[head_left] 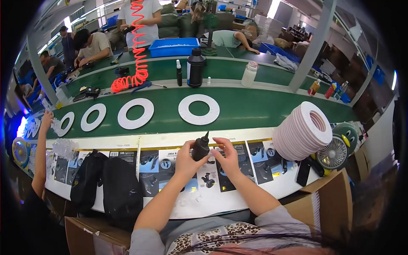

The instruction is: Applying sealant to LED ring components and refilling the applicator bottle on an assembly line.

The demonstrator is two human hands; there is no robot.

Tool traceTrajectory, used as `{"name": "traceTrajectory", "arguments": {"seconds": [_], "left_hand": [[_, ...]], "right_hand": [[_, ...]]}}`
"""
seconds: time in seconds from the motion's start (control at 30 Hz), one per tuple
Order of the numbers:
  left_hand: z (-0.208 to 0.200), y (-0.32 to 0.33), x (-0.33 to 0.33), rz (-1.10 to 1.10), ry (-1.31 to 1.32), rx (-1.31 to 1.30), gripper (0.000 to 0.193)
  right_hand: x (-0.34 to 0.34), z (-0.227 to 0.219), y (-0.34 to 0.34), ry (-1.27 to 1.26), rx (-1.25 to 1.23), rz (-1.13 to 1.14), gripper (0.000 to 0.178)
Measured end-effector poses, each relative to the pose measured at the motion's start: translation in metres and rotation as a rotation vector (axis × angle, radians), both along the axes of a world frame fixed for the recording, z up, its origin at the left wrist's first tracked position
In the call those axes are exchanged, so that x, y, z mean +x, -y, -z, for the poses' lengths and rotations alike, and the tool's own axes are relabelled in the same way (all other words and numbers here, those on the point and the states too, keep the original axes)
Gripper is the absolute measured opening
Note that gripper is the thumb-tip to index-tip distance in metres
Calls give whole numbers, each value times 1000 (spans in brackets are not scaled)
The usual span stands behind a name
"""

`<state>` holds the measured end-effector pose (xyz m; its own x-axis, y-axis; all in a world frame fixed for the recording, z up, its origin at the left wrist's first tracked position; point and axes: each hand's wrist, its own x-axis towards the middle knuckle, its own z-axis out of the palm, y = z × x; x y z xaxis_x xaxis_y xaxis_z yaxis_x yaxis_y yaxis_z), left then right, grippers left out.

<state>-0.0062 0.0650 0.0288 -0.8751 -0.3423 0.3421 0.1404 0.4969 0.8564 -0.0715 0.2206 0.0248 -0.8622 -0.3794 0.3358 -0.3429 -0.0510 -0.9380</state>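
Note:
My left hand (185,160) grips a small black squeeze bottle (200,147) with a pointed nozzle, held upright over the near edge of the bench. My right hand (227,155) is beside it, fingertips touching the bottle's right side near the top. Both hands hover above printed instruction sheets (212,170) laid along the white bench edge. Several white flat rings (198,109) lie in a row on the green conveyor belt (255,108) just beyond. A leaning stack of white rings (302,129) stands at my right.
Black pouches (106,182) lie at my left, and a co-worker's arm (40,157) reaches up at far left. A small fan (333,154) sits at right, cardboard boxes (327,199) below. A large black bottle (196,67), red coiled hose (137,51), blue tray (174,46) and other workers are beyond the belt.

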Motion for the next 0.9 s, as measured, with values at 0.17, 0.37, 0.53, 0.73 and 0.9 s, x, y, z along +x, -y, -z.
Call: {"name": "traceTrajectory", "arguments": {"seconds": [0.17,0.37,0.53,0.73,0.9], "left_hand": [[0,-9,0,-15,-25,-135,62],[1,-13,4,-57,-67,-266,61],[3,-14,2,-42,-69,-292,61],[6,-15,1,-46,-88,-364,62],[7,-16,0,-57,-121,-385,62]], "right_hand": [[0,1,-2,-16,51,38,39],[3,0,-1,-23,23,44,32],[1,3,-1,-30,19,66,32],[0,5,0,-43,12,79,31],[1,0,-1,-19,-9,86,30]]}}
